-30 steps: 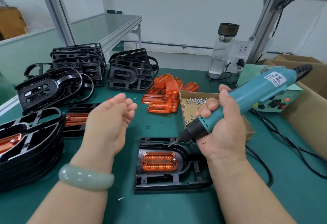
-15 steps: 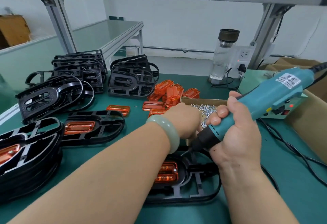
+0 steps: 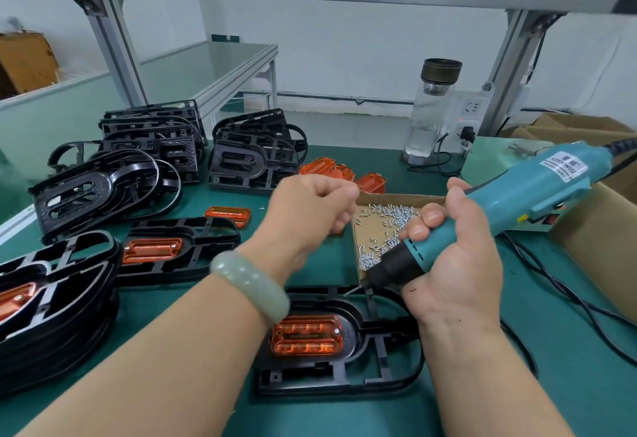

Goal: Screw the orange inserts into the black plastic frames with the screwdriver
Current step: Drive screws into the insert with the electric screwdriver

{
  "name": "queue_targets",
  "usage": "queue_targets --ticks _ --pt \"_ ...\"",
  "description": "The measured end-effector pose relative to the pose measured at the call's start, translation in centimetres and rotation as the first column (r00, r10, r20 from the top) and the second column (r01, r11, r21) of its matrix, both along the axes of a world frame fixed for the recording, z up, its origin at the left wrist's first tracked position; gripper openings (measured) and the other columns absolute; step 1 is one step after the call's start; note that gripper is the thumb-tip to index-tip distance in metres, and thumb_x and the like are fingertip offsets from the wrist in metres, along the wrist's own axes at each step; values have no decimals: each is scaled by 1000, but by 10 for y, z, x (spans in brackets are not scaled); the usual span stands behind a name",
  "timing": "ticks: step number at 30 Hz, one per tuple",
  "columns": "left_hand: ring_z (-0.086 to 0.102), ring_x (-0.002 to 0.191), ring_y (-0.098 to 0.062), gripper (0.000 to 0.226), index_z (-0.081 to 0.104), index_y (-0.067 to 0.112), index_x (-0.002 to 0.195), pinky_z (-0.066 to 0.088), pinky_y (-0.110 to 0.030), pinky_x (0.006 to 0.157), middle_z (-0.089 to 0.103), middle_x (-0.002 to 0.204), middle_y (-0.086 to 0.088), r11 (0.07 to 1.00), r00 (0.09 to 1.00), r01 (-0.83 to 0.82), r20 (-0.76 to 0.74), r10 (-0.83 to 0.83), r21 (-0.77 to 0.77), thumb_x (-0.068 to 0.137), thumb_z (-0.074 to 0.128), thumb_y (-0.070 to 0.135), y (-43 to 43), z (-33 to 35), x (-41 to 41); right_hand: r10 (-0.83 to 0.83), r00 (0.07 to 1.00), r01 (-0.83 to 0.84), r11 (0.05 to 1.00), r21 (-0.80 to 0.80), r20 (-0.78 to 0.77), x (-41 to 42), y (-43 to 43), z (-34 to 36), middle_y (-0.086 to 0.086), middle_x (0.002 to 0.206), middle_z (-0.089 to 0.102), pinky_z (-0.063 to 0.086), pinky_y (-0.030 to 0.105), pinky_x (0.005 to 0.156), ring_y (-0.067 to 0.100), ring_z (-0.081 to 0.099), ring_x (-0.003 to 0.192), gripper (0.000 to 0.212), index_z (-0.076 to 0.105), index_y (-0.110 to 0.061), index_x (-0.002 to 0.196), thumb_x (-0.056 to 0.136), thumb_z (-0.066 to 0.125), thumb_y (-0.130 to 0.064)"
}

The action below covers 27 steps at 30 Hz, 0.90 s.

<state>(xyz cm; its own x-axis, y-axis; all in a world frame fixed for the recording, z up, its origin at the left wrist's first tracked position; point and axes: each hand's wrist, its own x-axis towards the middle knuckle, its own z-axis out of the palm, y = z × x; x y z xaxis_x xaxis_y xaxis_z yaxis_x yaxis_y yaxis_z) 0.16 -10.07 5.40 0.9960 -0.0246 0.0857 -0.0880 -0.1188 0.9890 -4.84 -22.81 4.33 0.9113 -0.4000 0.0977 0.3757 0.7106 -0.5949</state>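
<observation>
A black plastic frame [image 3: 344, 381] lies in front of me with an orange insert [image 3: 306, 335] seated in it; one screw shows at the insert's right end. My right hand [image 3: 458, 264] grips the teal electric screwdriver [image 3: 517, 195], its bit tip hovering just over the frame's far edge. My left hand [image 3: 303, 216] is raised beside the cardboard screw box [image 3: 396, 198], fingertips pinched together, apparently on a screw too small and blurred to make out. Loose silver screws [image 3: 389, 216] fill the box.
A second frame with an insert [image 3: 179, 250] lies to the left, near a loose insert [image 3: 227, 214]. Stacks of black frames [image 3: 251, 157] stand at the left and back. More orange inserts [image 3: 370, 183], a glass bottle [image 3: 431, 109], cardboard boxes [image 3: 603, 247] and the screwdriver cable [image 3: 551, 291] sit behind and right.
My left hand reached across into the screw box and has now lifted out and back to the left with fingertips pinched. The screwdriver stayed over the frame.
</observation>
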Motion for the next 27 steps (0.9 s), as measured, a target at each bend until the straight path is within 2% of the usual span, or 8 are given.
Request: queue_targets --ticks 3,5,8,13,17,22,25,27 --pt "53 48 -1 19 70 18 66 43 -13 45 65 57 6 982 990 -76 -129 54 -174 84 67 20 25 -5 -22 9 1000 -8 998 69 -9 -1 1 0 -7 56 47 40 20 52 8 44 45 9 55 -23 90 97 53 -18" --pt "57 51 -1 5 70 16 77 47 -13 48 68 63 3 945 980 -86 -197 23 -316 79 69 11 37 -11 -40 16 1000 -14 991 130 -15 -1 2 0 -8 57 47 40 21 57 8 44 47 7 54 -24 91 96 54 -20" --pt "64 58 -6 31 67 10 89 50 -14 52 73 74 -5 890 972 -136 -231 36 -436 58 72 13 45 -23 -65 33 999 -26 977 213 -29 -1 2 1 -9 58 47 42 20 59 6 45 47 9 50 -25 90 95 57 -22" --pt "66 57 -12 15 60 9 87 51 -16 49 72 73 -13 833 965 -218 -240 105 -508 80 62 -5 41 -30 -82 45 999 -36 962 271 -27 -2 3 2 -10 58 47 44 17 55 5 45 47 16 56 -24 79 95 57 -25" --pt "67 60 -12 15 64 7 93 51 -15 49 73 77 -12 825 972 -183 -223 71 -535 78 64 3 33 -29 -85 62 998 -52 958 281 -28 -2 4 4 -11 57 47 45 16 55 4 45 46 49 64 -24 47 95 55 -27" --pt "49 49 -3 15 73 19 63 39 -13 41 66 64 0 871 961 -162 -274 33 -463 56 72 32 29 -29 -86 46 998 -31 946 321 -41 -3 5 4 -10 58 48 45 17 55 6 46 46 40 63 -23 55 94 58 -25" --pt "47 47 -4 14 70 17 56 36 -12 37 63 63 -1 857 946 -119 -320 -56 -501 58 71 32 27 -28 -88 32 998 -11 944 330 -57 -3 8 3 -10 58 48 45 18 55 5 46 46 22 55 -22 72 94 58 -25" --pt "47 47 -4 15 69 16 55 36 -12 37 63 63 -2 849 935 -90 -339 -108 -520 60 70 31 25 -28 -90 37 998 -18 945 328 -51 -3 9 2 -10 57 48 46 17 55 5 46 46 25 56 -22 70 94 58 -26"
